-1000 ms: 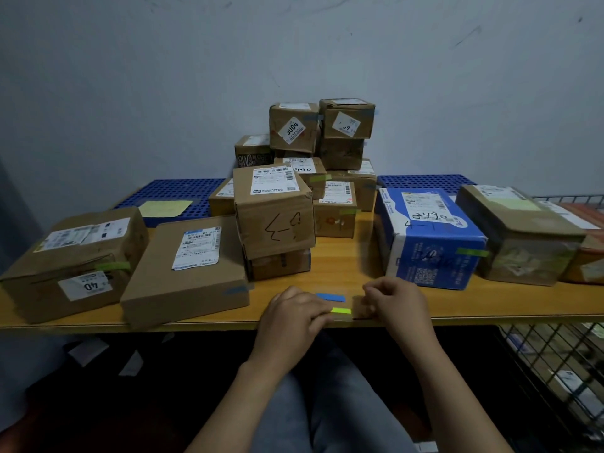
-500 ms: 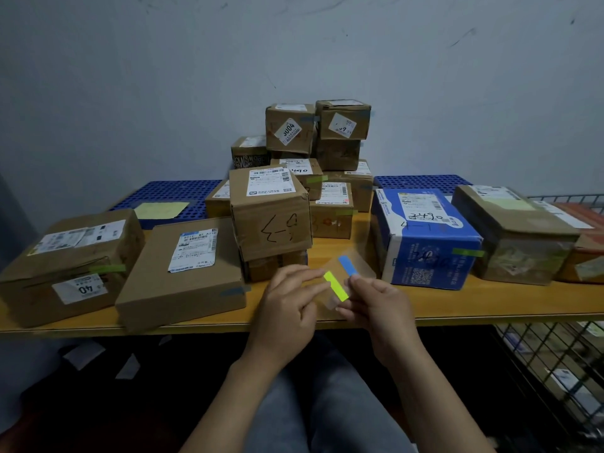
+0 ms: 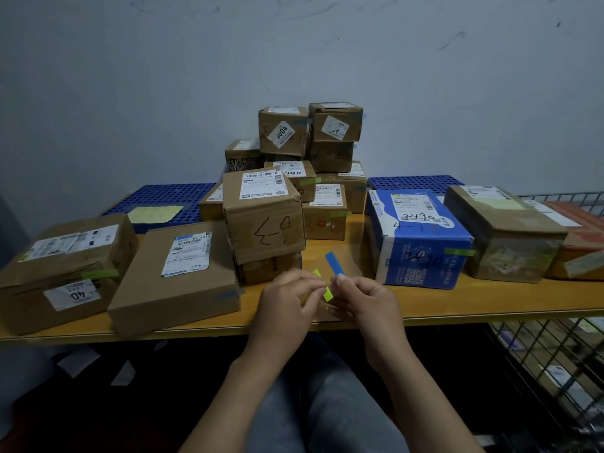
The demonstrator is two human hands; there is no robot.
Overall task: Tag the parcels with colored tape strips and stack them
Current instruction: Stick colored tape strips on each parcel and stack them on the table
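Both hands are raised over the front edge of the wooden table (image 3: 457,299). My right hand (image 3: 366,300) pinches a clear backing sheet (image 3: 351,264) that carries a blue tape strip (image 3: 334,263) and a yellow-green tape strip (image 3: 323,286). My left hand (image 3: 287,299) pinches the yellow-green strip at its upper end. Cardboard parcels surround the hands: a flat one (image 3: 176,273) to the left, a cube marked in pen (image 3: 264,217) just behind, a blue-and-white box (image 3: 421,237) to the right. A stack of small parcels (image 3: 310,142) stands against the wall.
A long parcel with a green strip (image 3: 65,266) lies at the far left, a taped brown box (image 3: 503,230) and an orange box (image 3: 581,243) at the right. Blue perforated mats (image 3: 157,197) lie at the back. A wire rack (image 3: 555,371) stands below right.
The backing sheet with both strips was lifted off the table edge and tilted upright. My left hand's fingers have closed on the yellow-green strip's end.
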